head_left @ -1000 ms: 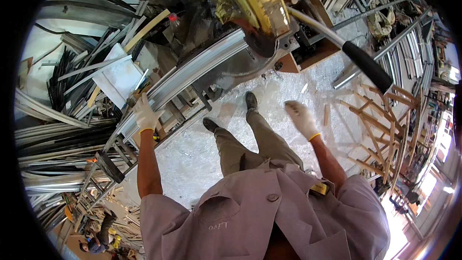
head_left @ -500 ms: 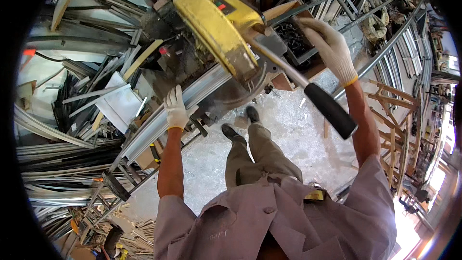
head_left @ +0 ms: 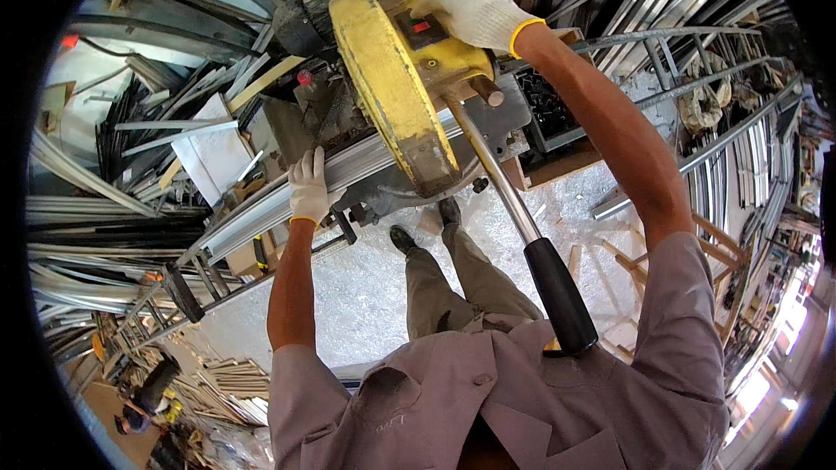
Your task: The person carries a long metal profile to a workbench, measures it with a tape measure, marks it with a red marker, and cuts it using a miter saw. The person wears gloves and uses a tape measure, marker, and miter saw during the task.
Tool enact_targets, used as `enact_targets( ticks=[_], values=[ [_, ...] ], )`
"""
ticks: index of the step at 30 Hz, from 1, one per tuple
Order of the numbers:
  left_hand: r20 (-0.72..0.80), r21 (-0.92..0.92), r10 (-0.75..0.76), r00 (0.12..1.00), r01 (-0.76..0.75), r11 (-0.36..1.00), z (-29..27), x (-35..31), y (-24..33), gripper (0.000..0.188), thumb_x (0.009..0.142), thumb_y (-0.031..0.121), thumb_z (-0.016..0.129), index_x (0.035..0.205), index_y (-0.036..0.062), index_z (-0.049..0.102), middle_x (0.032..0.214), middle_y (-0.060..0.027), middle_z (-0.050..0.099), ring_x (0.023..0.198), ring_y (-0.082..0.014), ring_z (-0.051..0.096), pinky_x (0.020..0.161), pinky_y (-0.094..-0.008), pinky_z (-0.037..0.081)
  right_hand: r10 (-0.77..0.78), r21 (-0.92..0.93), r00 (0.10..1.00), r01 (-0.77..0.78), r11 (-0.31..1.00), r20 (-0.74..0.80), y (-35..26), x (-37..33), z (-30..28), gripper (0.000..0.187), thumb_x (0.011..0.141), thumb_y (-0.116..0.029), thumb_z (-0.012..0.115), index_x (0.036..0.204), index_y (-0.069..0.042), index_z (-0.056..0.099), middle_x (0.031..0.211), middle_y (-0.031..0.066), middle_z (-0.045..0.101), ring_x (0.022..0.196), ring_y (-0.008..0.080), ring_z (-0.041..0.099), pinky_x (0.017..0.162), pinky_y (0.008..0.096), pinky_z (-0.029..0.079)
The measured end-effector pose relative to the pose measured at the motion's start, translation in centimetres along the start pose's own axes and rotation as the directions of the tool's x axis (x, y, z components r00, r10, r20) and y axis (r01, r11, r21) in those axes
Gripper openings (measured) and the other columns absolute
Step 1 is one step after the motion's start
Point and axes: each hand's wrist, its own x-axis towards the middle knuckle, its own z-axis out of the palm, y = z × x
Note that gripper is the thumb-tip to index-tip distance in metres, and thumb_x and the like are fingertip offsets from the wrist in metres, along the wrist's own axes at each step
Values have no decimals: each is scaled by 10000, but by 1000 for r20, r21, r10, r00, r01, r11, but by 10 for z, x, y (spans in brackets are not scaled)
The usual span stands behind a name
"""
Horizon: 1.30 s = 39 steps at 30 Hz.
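Observation:
My left hand (head_left: 310, 190), in a white knit glove, grips a long silvery aluminium profile (head_left: 261, 224), fingers over the top and thumb at the near side. The profile lies on the saw's bed and runs under the yellow blade guard (head_left: 387, 87) of a cut-off saw. My right hand (head_left: 479, 16), gloved too, rests on the yellow saw body with fingers stretched toward the switch (head_left: 421, 27) with its red button. Its fingertips are beside the switch; whether they press it I cannot tell. The saw's lever with a black grip (head_left: 559, 296) points down toward me, untouched.
Dark small parts fill a tray (head_left: 549, 104) right of the saw. Metal roller rails (head_left: 662, 97) reach away to the right, and a ladder-like stand (head_left: 185, 292) supports the left side. Offcuts and a white sheet (head_left: 212, 157) lie left. Wooden frames (head_left: 718, 244) stand right.
My right hand has moved left from beside the tray onto the saw body near the switch. The left hand stays on the profile. The view has shifted slightly.

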Motion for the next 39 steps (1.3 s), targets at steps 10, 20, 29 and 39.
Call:
enact_targets(
  ticks=[10,20,29,39],
  values=[
    [32,-6,-13,999,13,1000,2,0,-3,1144,799,494,835,1650,68,199,1570,-238,388,1438,-434,381,1235,-560,260,-262,-67,962,256,964,-84,1,8,-3,294,922,-194,650,1159,-42,737,1102,163,735,1005,330,717,905,429,560],
    [50,11,-15,999,14,1000,6,-1,-7,1166,805,571,819,1662,116,172,1592,-188,377,1447,-407,383,1227,-559,271,-311,-107,947,318,942,80,-24,12,-31,244,848,-188,680,1049,-77,765,981,206,737,964,419,703,835,501,561],
    [-42,16,-12,999,13,1000,17,-6,-12,1125,804,565,819,1654,134,222,1556,-174,424,1400,-414,431,1195,-556,305,-374,-10,925,375,927,68,-7,33,-19,345,876,-289,735,1148,-75,744,1062,212,748,983,417,708,830,466,559],
    [-68,6,-22,997,23,1000,17,-12,-17,1127,785,540,844,1649,152,233,1569,-162,426,1399,-400,449,1199,-550,309,-221,164,956,190,968,194,-21,32,-26,410,925,-319,735,1240,-58,710,1157,209,741,1069,363,694,919,438,537]
  ],
)
